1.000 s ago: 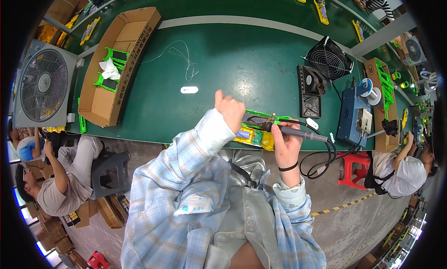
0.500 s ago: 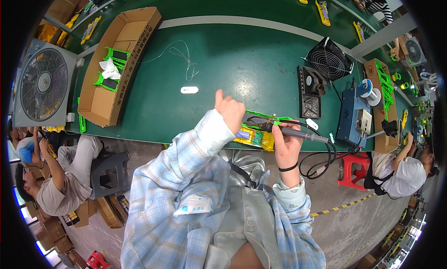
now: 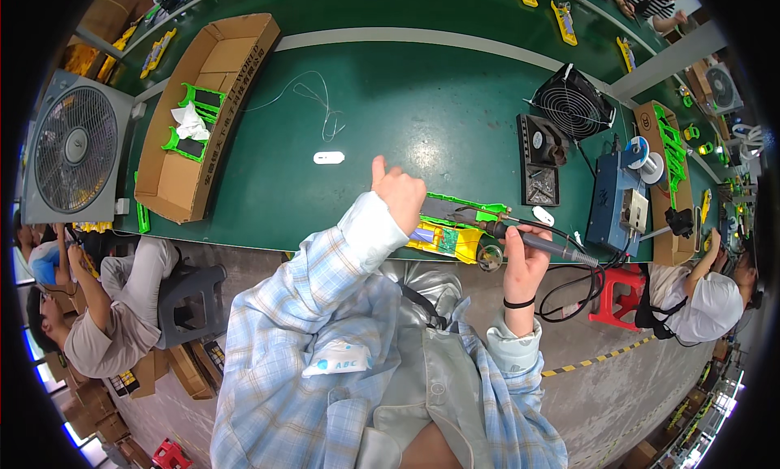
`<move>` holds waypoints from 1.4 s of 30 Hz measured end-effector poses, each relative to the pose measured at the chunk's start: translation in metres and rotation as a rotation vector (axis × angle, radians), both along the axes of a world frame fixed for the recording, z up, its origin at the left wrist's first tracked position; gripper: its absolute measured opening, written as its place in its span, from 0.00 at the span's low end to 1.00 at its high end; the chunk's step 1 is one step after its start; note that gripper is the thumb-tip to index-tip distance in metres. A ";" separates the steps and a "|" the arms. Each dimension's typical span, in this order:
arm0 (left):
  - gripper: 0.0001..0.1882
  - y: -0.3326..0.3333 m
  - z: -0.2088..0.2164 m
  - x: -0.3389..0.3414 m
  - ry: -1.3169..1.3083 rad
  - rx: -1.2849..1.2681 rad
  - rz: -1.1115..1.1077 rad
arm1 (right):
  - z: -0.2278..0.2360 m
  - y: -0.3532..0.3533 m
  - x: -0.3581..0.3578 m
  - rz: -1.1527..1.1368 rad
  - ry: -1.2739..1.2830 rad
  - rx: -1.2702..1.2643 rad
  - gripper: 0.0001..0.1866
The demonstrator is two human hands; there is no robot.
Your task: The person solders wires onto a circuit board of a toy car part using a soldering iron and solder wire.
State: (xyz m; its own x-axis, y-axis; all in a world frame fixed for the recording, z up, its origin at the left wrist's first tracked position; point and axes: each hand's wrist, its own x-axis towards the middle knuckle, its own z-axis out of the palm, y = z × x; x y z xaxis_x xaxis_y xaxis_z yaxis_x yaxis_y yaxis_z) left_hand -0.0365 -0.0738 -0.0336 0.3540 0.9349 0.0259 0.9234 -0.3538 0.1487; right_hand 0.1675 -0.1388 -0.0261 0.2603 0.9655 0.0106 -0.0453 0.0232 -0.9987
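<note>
My right hand (image 3: 526, 276) grips the dark handle of a soldering iron (image 3: 546, 243), whose tip end points left over an open yellow housing (image 3: 463, 246). Inside the housing lie a blue part and a small green board. A bright green frame piece (image 3: 487, 210) runs along its far side. My left hand (image 3: 400, 199) is closed at the housing's left end, thumb sticking up; whatever its curled fingers hold is hidden. A small round part (image 3: 490, 258) shows at the housing's right end, too blurred to name.
A cardboard box (image 3: 175, 189) with green parts stands left. On the right are a black fan (image 3: 573, 103), a soldering stand (image 3: 543, 148), a blue soldering station (image 3: 613, 197) and a solder spool (image 3: 647, 164). A white oval piece (image 3: 329, 157) and thin wire lie mid-table. Co-workers sit either side.
My right hand has drawn the soldering iron right and slightly down, away from my left hand. The round part at the housing's right end has come into view. My left hand has barely moved.
</note>
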 end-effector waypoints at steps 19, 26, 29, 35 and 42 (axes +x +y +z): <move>0.05 -0.003 0.002 -0.004 0.003 -0.022 -0.010 | 0.013 -0.013 0.010 -0.067 0.009 -0.003 0.11; 0.05 -0.003 0.002 -0.004 -0.001 -0.024 -0.006 | 0.014 -0.014 0.012 -0.077 0.003 0.015 0.11; 0.04 -0.003 0.003 -0.006 -0.007 -0.041 -0.006 | 0.016 -0.015 0.013 -0.082 0.004 0.019 0.11; 0.04 0.005 0.021 -0.020 -0.363 -0.037 -0.085 | 0.025 -0.021 0.020 -0.208 -0.043 0.124 0.08; 0.12 0.029 0.008 0.001 -0.199 -0.128 -0.286 | 0.025 -0.047 0.039 -0.207 0.033 0.082 0.10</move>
State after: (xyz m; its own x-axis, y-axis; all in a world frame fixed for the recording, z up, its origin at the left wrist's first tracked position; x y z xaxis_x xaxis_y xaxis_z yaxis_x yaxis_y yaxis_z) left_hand -0.0351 -0.0444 -0.0259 0.6014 0.7989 0.0101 0.7384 -0.5605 0.3749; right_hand 0.2065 -0.1854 -0.0010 0.4545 0.8876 0.0752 -0.0642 0.1168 -0.9911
